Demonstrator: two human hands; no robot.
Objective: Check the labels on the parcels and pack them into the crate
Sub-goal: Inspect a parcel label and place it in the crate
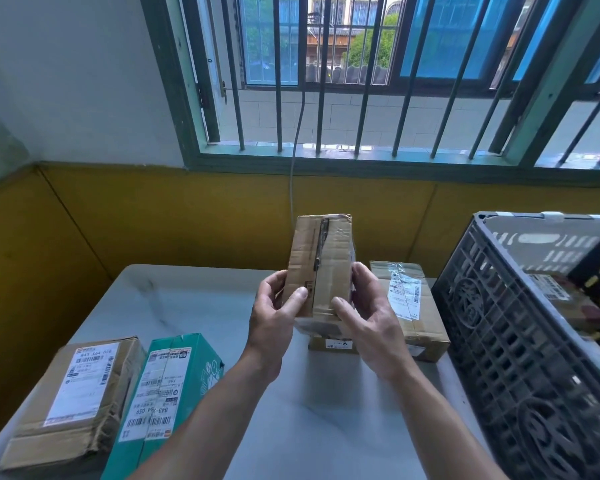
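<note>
I hold a small brown cardboard parcel upright above the table, its taped seam facing me. My left hand grips its lower left edge with the thumb on the front. My right hand grips the lower right edge, thumb on the front too. No label shows on the face turned to me. The dark grey plastic crate stands at the right, with a labelled parcel inside it.
On the grey table lie a brown labelled parcel and a green labelled box at the front left. Another brown labelled parcel and a small box lie behind my hands. A yellow wall and barred window stand behind.
</note>
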